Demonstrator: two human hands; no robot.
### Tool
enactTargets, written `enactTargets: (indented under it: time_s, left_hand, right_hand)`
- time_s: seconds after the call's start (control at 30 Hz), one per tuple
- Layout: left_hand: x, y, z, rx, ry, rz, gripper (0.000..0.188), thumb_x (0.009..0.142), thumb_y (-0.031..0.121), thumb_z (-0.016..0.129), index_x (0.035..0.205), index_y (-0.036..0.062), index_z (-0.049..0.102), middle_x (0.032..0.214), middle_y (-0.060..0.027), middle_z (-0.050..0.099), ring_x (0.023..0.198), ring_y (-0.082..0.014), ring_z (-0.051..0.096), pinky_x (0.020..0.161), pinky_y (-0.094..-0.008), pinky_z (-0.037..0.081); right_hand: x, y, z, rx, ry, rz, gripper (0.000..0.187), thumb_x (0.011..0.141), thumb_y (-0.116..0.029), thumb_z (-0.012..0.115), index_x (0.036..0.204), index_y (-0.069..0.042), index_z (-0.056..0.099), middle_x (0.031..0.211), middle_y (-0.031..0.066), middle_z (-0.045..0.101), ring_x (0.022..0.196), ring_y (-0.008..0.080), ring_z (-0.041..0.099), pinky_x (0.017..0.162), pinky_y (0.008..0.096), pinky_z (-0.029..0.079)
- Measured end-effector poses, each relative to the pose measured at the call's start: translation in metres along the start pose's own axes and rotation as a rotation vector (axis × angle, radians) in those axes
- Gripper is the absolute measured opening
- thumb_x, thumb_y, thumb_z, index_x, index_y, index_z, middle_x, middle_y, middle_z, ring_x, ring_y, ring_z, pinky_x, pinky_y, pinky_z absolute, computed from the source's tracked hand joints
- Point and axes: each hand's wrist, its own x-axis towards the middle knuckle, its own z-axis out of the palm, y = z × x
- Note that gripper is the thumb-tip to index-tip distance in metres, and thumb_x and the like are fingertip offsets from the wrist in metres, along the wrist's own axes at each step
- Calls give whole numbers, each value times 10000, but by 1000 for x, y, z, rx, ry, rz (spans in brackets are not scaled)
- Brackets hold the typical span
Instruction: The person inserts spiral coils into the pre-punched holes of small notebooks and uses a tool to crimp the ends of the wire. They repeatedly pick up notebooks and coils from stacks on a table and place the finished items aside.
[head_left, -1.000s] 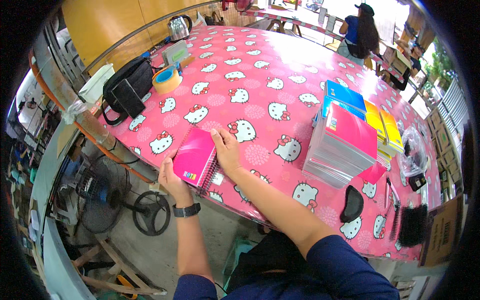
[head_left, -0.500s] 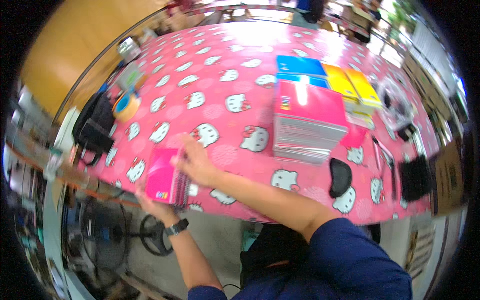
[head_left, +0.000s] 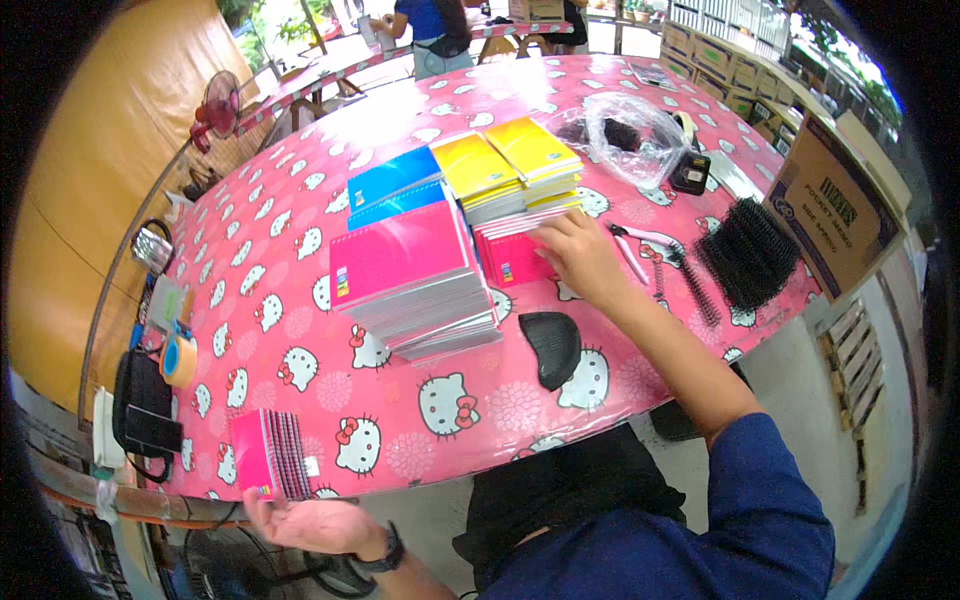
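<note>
On the bench (head_left: 410, 455), pink pads (head_left: 507, 262) are touched by the right hand (head_left: 582, 252), grip unclear; the left hand (head_left: 322, 525) is spread at spiral notebooks (head_left: 252, 448). Pads, likely light and bendy, are best pinched edgewise.

Notebooks (head_left: 405, 258) on table (head_left: 405, 400), coils (head_left: 745, 255) right
</note>
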Motion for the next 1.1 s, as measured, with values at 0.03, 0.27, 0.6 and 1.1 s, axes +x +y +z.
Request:
enactTargets:
  time_s: [0.03, 0.27, 0.6, 1.1]
  left_hand:
    - [-8, 11, 13, -41, -62, 16, 500, 963, 434, 314, 1224, 26, 438, 1293, -151, 410, 1205, -243, 390, 968, -379, 315]
    - [-69, 59, 52, -182, -480, -22, 490, 841, 319, 599, 1225, 69, 425, 1299, -144, 374, 1221, -283, 363, 1024, -416, 281]
    - [-92, 64, 60, -271, -1245, -748, 450, 740, -30, 678, 1152, 13, 503, 1104, -116, 529, 1004, -196, 535, 924, -334, 410]
    - [-115, 99, 62, 1, -992, -122, 658, 777, 178, 688, 1333, 35, 366, 1247, -170, 492, 1205, -303, 439, 1076, -426, 205]
  right_hand:
    - [0, 15, 9, -4, 22, 7, 213, 701, -89, 680, 907, -71, 631, 873, 77, 605, 894, 289, 554, 786, 386, 447]
    - [7, 32, 16, -1, 63, 69, 172, 691, -84, 661, 846, -70, 588, 836, 91, 574, 875, 286, 550, 767, 395, 444]
    - [-47, -92, -96, 410, -364, -42, 198, 704, -151, 677, 841, -68, 560, 751, 60, 544, 758, 245, 567, 618, 338, 473]
    - [-92, -127, -44, 1092, -45, 761, 172, 894, -131, 575, 998, 6, 575, 847, 37, 568, 784, 78, 531, 700, 247, 449]
